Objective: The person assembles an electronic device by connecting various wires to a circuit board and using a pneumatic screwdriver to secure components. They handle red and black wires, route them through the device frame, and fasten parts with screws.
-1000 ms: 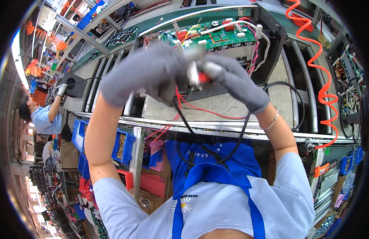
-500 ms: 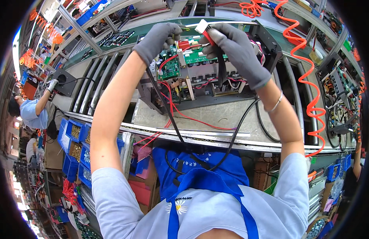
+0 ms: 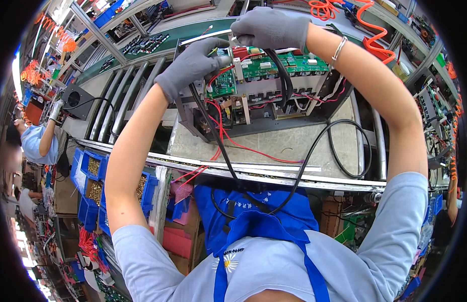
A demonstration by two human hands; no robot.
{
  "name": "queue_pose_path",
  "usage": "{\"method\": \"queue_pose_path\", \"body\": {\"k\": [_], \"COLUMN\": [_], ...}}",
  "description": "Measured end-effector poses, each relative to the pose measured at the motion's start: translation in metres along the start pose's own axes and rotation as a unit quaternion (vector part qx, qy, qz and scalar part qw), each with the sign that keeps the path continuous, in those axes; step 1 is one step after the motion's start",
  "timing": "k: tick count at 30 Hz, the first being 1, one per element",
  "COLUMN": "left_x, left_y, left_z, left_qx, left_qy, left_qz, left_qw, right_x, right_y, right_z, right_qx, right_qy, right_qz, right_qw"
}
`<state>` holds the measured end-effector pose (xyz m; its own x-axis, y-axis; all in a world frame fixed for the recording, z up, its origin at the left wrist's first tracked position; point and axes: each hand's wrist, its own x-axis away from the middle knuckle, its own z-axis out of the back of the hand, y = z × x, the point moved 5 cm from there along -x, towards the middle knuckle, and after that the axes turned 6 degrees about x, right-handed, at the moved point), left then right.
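Before me stands an open dark metal chassis [image 3: 274,125] with green circuit boards [image 3: 294,65] and red wires inside. My right hand [image 3: 271,30], in a grey glove, is closed at the chassis's far edge; a black-sleeved cable [image 3: 283,75] hangs from under it into the chassis. The fingers hide the cable's end. My left hand [image 3: 193,65], gloved too, is over the left boards with its fingers curled round a thin yellow-green wire [image 3: 213,51]. A black power cable [image 3: 211,128] runs from beneath that hand down toward my apron.
Metal rollers [image 3: 123,103] flank the grey work plate [image 3: 188,143]. Blue bins [image 3: 95,166] of small fasteners sit at left. A coiled orange hose [image 3: 367,30] hangs at right. A co-worker [image 3: 39,141] handles a dark panel at far left.
My right hand has moved left and away from me, turning over so the white connector it showed is now hidden. My left hand has come slightly lower and left.
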<state>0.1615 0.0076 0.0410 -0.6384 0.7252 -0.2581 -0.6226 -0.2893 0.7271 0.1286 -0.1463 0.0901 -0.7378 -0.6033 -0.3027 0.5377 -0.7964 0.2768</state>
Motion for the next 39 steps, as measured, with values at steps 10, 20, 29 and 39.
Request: {"method": "queue_pose_path", "body": {"k": [10,20,29,39], "left_x": [-0.003,-0.004,-0.004,-0.006], "left_y": [-0.003,-0.011,-0.002,-0.006], "left_z": [-0.016,-0.021,-0.021,-0.020], "left_qx": [-0.067,-0.040,-0.046,-0.056], "left_qy": [-0.064,-0.125,-0.122,-0.110], "left_qz": [0.068,0.049,0.067,0.071], "left_qw": [0.993,0.990,0.989,0.990], "right_x": [-0.009,-0.007,-0.011,-0.014], "right_y": [-0.008,-0.007,-0.009,-0.020], "right_z": [-0.011,-0.011,-0.012,-0.014], "right_qx": [0.053,0.021,0.068,0.088], "right_qy": [-0.134,-0.168,-0.172,-0.159], "right_qz": [0.137,0.152,0.151,0.181], "right_qw": [0.980,0.974,0.971,0.966]}}
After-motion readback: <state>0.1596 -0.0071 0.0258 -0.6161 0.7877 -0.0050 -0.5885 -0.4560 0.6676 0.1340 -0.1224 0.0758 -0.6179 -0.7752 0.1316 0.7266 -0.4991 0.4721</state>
